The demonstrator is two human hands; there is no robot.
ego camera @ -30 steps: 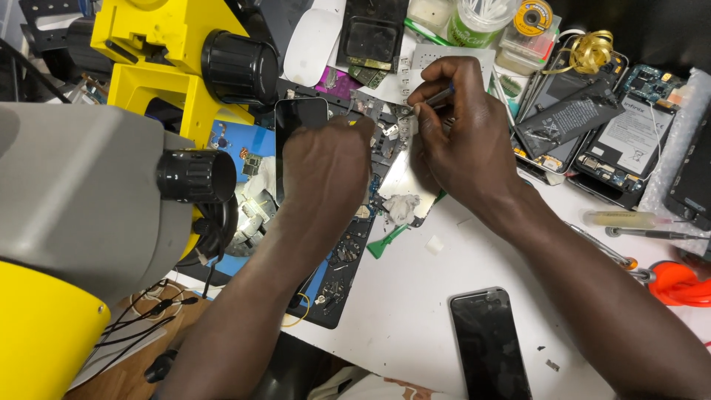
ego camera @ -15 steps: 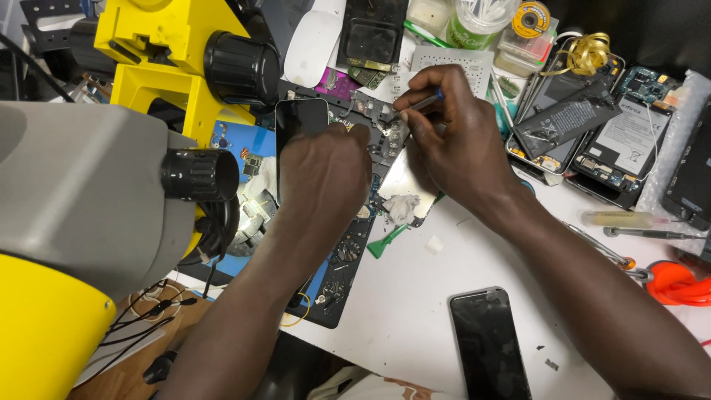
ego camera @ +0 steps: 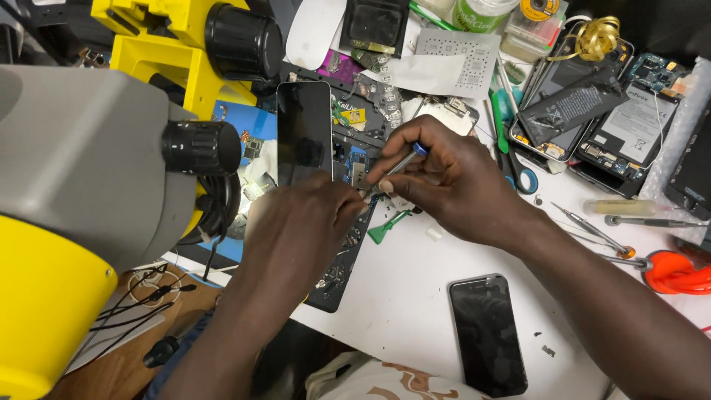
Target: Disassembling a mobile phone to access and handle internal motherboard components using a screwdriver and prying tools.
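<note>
Right hand (ego camera: 452, 181) pinches a thin metal screwdriver (ego camera: 398, 164) with a blue tip cap, shaft slanting down toward the left hand (ego camera: 296, 222), which is curled, fingertips pressed on a small part on the dark perforated repair mat (ego camera: 337, 270). Glossy black phone (ego camera: 304, 132) just beyond left hand; another phone (ego camera: 487, 333) near the right forearm. Cluttered white bench (ego camera: 415, 289); grey-yellow microscope (ego camera: 96, 170) left of both.

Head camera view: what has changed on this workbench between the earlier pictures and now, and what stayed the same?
The right hand lowered its thin metal screwdriver with the blue collar, so the tip now meets the left hand over the black parts tray. Neither hand let go or took anything new. The black phone lying on the white table and the upright dark phone screen stayed in place.
</note>
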